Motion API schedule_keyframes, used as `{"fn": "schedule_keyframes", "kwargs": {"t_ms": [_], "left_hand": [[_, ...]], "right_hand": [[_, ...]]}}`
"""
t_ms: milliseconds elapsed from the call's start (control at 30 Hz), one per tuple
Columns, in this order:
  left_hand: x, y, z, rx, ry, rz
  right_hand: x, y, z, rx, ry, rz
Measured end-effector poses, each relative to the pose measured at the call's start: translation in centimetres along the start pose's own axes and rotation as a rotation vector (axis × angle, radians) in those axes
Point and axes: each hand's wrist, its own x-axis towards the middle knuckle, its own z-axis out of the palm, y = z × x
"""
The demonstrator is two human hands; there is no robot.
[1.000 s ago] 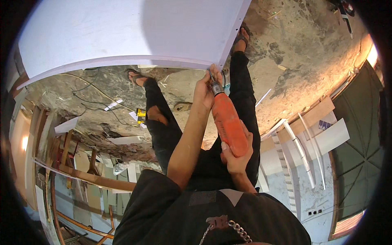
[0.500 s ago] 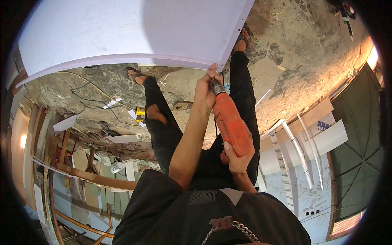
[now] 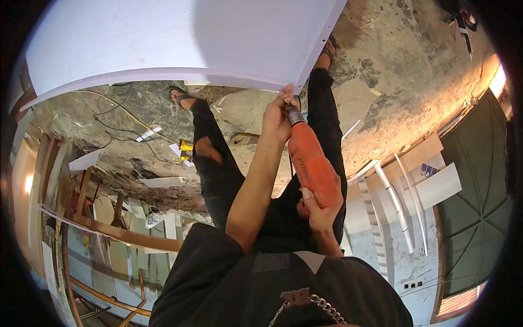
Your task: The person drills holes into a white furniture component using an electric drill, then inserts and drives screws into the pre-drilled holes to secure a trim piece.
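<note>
An orange-red power drill [image 3: 314, 161] points away from me toward the near right corner of a large white panel [image 3: 136, 43]. Wrapped round the drill's rear grip is my right hand [image 3: 326, 210], thumb on its left side. My left hand [image 3: 279, 115] is beside the metal chuck [image 3: 295, 114], fingers bent and close together at the panel's corner. Whatever those fingers pinch is too small and covered to make out. The drill's tip is hidden behind them. Small dark holes dot the panel's right edge strip.
My legs stand apart on a rough, stained floor [image 3: 392, 71]. A yellow-and-black tool [image 3: 186, 150] lies by my left leg, near thin cables [image 3: 117, 122] and white offcuts. Boards and strips [image 3: 392, 201] lean against the wall behind on the right; timber [image 3: 125, 235] is stacked on the left.
The drill and both hands have shifted very slightly to the right in the picture, along with the panel's corner. Both hands keep the same hold.
</note>
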Motion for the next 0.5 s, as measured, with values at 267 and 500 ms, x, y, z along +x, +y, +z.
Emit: {"fn": "schedule_keyframes", "kwargs": {"t_ms": [267,500], "left_hand": [[-0.4,-0.1,0.6,-0.020,0.080,0.033],[-0.3,0.3,0.2,-0.080,0.015,-0.005]], "right_hand": [[0.7,-0.2,-0.7,-0.054,-0.022,-0.059],[1.0,-0.3,-0.6,-0.189,0.006,-0.173]]}}
